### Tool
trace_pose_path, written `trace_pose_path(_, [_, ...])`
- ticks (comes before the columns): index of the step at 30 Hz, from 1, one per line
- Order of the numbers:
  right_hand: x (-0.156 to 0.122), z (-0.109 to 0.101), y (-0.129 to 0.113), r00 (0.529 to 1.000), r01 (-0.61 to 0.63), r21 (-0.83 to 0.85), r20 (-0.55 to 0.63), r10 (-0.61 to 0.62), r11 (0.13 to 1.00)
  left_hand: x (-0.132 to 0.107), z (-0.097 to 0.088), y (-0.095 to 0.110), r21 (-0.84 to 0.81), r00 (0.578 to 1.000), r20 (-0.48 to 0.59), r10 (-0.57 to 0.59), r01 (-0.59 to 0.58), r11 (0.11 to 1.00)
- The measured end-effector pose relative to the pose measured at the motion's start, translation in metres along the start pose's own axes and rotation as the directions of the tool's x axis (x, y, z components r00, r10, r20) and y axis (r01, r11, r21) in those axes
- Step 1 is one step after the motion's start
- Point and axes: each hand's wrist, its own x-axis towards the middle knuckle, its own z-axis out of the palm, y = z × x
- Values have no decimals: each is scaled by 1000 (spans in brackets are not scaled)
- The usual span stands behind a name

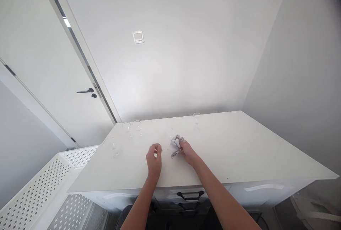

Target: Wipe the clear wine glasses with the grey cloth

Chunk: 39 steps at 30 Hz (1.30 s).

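One grey cloth [174, 146], bunched in my closed right grip [188, 153], over the white surface [245, 151]; my left grip [154, 157] curls loosely beside it, whether holding anything I cannot tell.

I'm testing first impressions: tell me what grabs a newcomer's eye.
The crumpled grey cloth in the right hand stands out first, near the middle of the white countertop. Next come clear stemmed glasses, three on the left and one farther right, near the back edge. The dark door handle contrasts at left.
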Motion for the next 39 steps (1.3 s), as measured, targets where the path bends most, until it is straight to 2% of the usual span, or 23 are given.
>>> trace_pose_path(1, [-1,0,-4,999,-38,1,10,38,999,10,2,2,-97,997,-22,-67,65,993])
trace_pose_path(3, [0,2,-11,994,-87,18,71,86,996,35,9,5,-333,977,140,-159,198,922])
trace_pose_path(4, [1,4,-13,989,-100,51,115,94,994,47,14,5,-434,947,274,-170,280,856])
trace_pose_path(6, [7,7,-16,967,-128,141,238,92,982,70,27,2,-544,839,529,-125,449,709])
trace_pose_path(8, [18,7,-18,933,-156,162,347,91,974,87,40,-4,-589,768,636,-72,544,597])
trace_pose_path(9, [25,6,-19,923,-149,122,372,94,981,93,46,-9,-609,767,639,-64,555,566])
trace_pose_path(10, [33,5,-21,922,-115,42,376,91,993,98,51,-13,-631,786,614,-69,542,555])
trace_pose_path(12, [48,3,-23,949,54,-239,315,24,969,104,59,-20,-662,855,509,-101,463,589])
trace_pose_path(15, [66,1,-25,963,260,-597,214,-161,759,107,63,-25,-645,934,314,-173,343,683])
trace_pose_path(16, [69,0,-25,962,271,-626,204,-181,731,107,63,-25,-638,942,277,-192,329,696])
trace_pose_path(17, [72,-1,-25,964,259,-609,209,-163,750,106,63,-25,-640,944,260,-204,327,695])
trace_pose_path(19, [74,-5,-24,961,200,-518,270,-63,832,105,63,-24,-660,942,276,-193,332,674])
trace_pose_path(21, [74,-9,-22,928,108,-377,371,43,920,105,64,-22,-677,942,299,-152,322,662])
trace_pose_path(23, [73,-10,-21,908,73,-293,415,58,953,105,65,-22,-672,949,279,-148,303,676])
trace_pose_path(25, [72,-8,-18,940,166,-368,340,-33,915,104,65,-21,-634,960,208,-187,278,722])
trace_pose_path(28, [72,-1,-14,962,271,-616,189,-195,740,103,66,-22,-573,969,135,-206,246,782])
trace_pose_path(29, [72,1,-13,968,252,-605,169,-188,755,103,66,-22,-583,970,139,-201,244,775])
trace_pose_path(30, [72,2,-13,976,209,-531,162,-143,821,102,66,-22,-612,969,154,-195,248,751])
trace_pose_path(32, [74,2,-13,983,64,-261,182,-16,963,103,67,-23,-684,962,205,-180,272,676])
trace_pose_path(34, [78,-1,-13,989,-41,16,144,38,999,104,68,-24,-727,959,240,-154,282,626])
trace_pose_path(36, [81,-5,-13,999,24,198,-37,-17,980,106,67,-25,-746,962,222,-157,272,608])
trace_pose_path(38, [83,-7,-13,965,160,273,-245,-93,948,108,66,-24,-769,965,173,-196,256,585])
trace_pose_path(39, [83,-6,-13,955,191,282,-274,-112,940,108,65,-23,-783,966,149,-213,247,571])
